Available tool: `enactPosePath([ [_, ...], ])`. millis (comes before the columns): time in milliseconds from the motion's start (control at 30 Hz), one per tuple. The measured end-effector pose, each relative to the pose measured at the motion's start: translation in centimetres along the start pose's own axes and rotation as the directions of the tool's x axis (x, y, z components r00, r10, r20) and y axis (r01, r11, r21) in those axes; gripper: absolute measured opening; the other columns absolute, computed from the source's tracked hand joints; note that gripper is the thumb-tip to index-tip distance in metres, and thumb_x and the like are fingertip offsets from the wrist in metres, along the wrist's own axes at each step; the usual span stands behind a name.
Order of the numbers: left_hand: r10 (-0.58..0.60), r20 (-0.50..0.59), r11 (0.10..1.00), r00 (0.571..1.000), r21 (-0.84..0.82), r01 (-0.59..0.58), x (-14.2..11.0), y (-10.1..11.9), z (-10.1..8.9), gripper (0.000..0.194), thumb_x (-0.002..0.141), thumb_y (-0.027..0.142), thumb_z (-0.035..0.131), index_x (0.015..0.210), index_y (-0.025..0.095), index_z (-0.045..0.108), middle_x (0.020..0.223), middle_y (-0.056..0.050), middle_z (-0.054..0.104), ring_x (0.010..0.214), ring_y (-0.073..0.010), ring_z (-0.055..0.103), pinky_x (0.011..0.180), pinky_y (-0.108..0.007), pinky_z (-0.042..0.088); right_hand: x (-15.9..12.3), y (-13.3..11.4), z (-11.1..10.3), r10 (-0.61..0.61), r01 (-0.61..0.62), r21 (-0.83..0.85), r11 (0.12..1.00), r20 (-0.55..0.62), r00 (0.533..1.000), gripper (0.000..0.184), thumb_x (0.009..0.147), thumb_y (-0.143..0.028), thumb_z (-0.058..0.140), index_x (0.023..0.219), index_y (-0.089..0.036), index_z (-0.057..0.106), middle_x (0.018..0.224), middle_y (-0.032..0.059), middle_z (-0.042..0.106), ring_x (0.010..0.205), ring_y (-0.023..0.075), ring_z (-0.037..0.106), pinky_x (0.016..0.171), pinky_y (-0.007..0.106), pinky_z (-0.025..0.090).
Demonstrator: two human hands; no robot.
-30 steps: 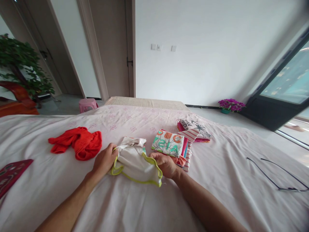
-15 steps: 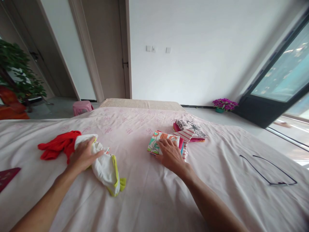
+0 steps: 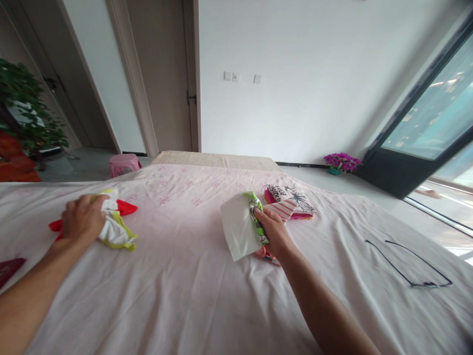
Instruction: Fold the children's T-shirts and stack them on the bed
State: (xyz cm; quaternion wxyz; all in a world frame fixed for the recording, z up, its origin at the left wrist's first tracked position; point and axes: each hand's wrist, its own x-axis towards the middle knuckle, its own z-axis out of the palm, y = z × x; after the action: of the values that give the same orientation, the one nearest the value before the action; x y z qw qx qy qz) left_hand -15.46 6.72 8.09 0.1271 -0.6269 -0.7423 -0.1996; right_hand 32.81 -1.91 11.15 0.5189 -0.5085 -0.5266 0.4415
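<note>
My left hand [image 3: 84, 215] is closed on a crumpled white garment with yellow-green trim [image 3: 115, 229], at the left of the bed. Beneath it, parts of a red garment [image 3: 127, 207] stick out. My right hand [image 3: 272, 229] grips folded clothes [image 3: 240, 229] by their right side and holds them tilted up. A plain white face and a green patterned edge show on them. Some orange cloth [image 3: 266, 255] appears below that hand. Just behind lie a red-striped piece of cloth [image 3: 283, 209] and a folded printed garment with black lettering [image 3: 301, 199].
Black-framed glasses [image 3: 430, 284] lie on the pale pink sheet [image 3: 177, 296] at the right. A dark red item [image 3: 10, 270] is at the left edge. Beyond the bed are a pink stool [image 3: 124, 165] and purple flowers in a pot [image 3: 340, 163].
My left hand has moved left, drawing the white garment over the red one. My right hand has gone from resting on the folded clothes to gripping and tipping them up.
</note>
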Motion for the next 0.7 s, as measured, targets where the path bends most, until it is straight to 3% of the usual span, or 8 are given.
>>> enactPosePath([
  [67, -0.085, -0.07, 0.991, 0.994, 0.099, 0.091, 1.1, -0.3, -0.9, 0.04, 0.095, 0.028, 0.037, 0.128, 0.011, 0.053, 0.148, -0.02, 0.034, 0.139, -0.0439, 0.022, 0.1, -0.069, 0.03, 0.1, 1.1, 1.0, 0.064, -0.067, 0.121, 0.99, 0.028, 0.998, 0.038, 0.09, -0.054, 0.052, 0.1, -0.019, 0.062, 0.071, 0.002, 0.064, 0.055, 0.0153, 0.057, 0.052, 0.026, 0.045],
  [167, -0.057, -0.089, 0.996, 0.994, 0.067, 0.063, 1.1, 1.6, -0.8, 0.045, 0.093, 0.031, 0.044, 0.13, 0.007, 0.05, 0.157, -0.023, 0.018, 0.144, -0.0482, 0.007, 0.102, -0.077, 0.016, 0.1, 3.0, 2.3, -0.01, 0.016, -0.125, 0.992, 0.051, 0.999, 0.032, 0.089, -0.041, 0.055, 0.111, -0.019, 0.062, 0.09, 0.0059, 0.07, 0.072, 0.0179, 0.064, 0.064, 0.029, 0.051],
  [267, 0.14, 0.023, 0.985, 0.99, -0.11, -0.137, -1.4, 6.2, 1.0, 0.049, 0.089, 0.027, 0.047, 0.135, 0.011, 0.05, 0.147, -0.018, 0.042, 0.141, -0.0385, 0.028, 0.112, -0.063, 0.021, -0.5, 3.8, 2.9, -0.184, 0.249, -0.495, 0.832, 0.178, 0.967, 0.042, 0.089, -0.023, 0.052, 0.131, -0.022, 0.055, 0.122, 0.009, 0.066, 0.099, 0.021, 0.065, 0.088, 0.035, 0.05],
  [367, 0.305, 0.226, 0.92, 0.925, -0.32, -0.226, -6.0, 12.0, 2.9, 0.036, 0.088, 0.029, 0.049, 0.118, 0.019, 0.064, 0.121, -0.009, 0.066, 0.117, -0.023, 0.058, 0.105, -0.037, 0.042, -1.3, 3.8, 3.0, -0.2, 0.407, -0.645, 0.647, 0.371, 0.907, 0.05, 0.087, -0.014, 0.047, 0.136, -0.021, 0.053, 0.129, 0.0103, 0.063, 0.112, 0.023, 0.061, 0.098, 0.036, 0.046],
  [433, 0.422, 0.31, 0.813, 0.852, -0.544, -0.205, -9.2, 15.7, 3.3, 0.036, 0.09, 0.038, 0.048, 0.118, 0.021, 0.065, 0.119, -0.007, 0.068, 0.11, -0.0207, 0.062, 0.098, -0.033, 0.046, -1.6, 3.8, 3.1, -0.169, 0.444, -0.68, 0.583, 0.433, 0.885, 0.054, 0.084, -0.01, 0.046, 0.137, -0.02, 0.053, 0.127, 0.0103, 0.063, 0.114, 0.023, 0.06, 0.099, 0.035, 0.046],
  [500, 0.505, 0.271, 0.751, 0.819, -0.606, -0.262, -11.9, 18.7, 3.1, 0.04, 0.085, 0.04, 0.058, 0.12, 0.022, 0.063, 0.119, -0.008, 0.067, 0.111, -0.0231, 0.06, 0.097, -0.035, 0.046, -1.6, 3.7, 3.0, -0.161, 0.456, -0.702, 0.547, 0.447, 0.88, 0.06, 0.08, -0.005, 0.043, 0.137, -0.02, 0.052, 0.127, 0.0097, 0.063, 0.115, 0.0216, 0.06, 0.099, 0.033, 0.046],
  [600, 0.59, 0.209, 0.694, 0.78, -0.624, -0.359, -13.7, 21.1, 2.4, 0.018, 0.084, 0.029, 0.057, 0.096, 0.021, 0.068, 0.101, -0.008, 0.068, 0.101, -0.0244, 0.061, 0.091, -0.037, 0.045, -1.4, 2.9, 2.4, -0.158, 0.503, -0.698, 0.509, 0.499, 0.852, 0.066, 0.074, 0.0, 0.041, 0.136, -0.02, 0.053, 0.127, 0.0081, 0.064, 0.115, 0.0191, 0.059, 0.1, 0.031, 0.045],
  [700, 0.53, 0.231, 0.655, 0.816, -0.723, -0.221, -13.1, 21.0, 2.2, 0.016, 0.088, 0.029, 0.05, 0.082, 0.021, 0.062, 0.084, -0.005, 0.066, 0.084, -0.0212, 0.062, 0.079, -0.034, 0.046, -1.3, 1.4, 0.8, -0.152, 0.605, -0.661, 0.444, 0.61, 0.778, 0.067, 0.07, 0.0, 0.045, 0.132, -0.023, 0.058, 0.13, 0.0052, 0.063, 0.126, 0.0193, 0.052, 0.109, 0.034, 0.037],
])
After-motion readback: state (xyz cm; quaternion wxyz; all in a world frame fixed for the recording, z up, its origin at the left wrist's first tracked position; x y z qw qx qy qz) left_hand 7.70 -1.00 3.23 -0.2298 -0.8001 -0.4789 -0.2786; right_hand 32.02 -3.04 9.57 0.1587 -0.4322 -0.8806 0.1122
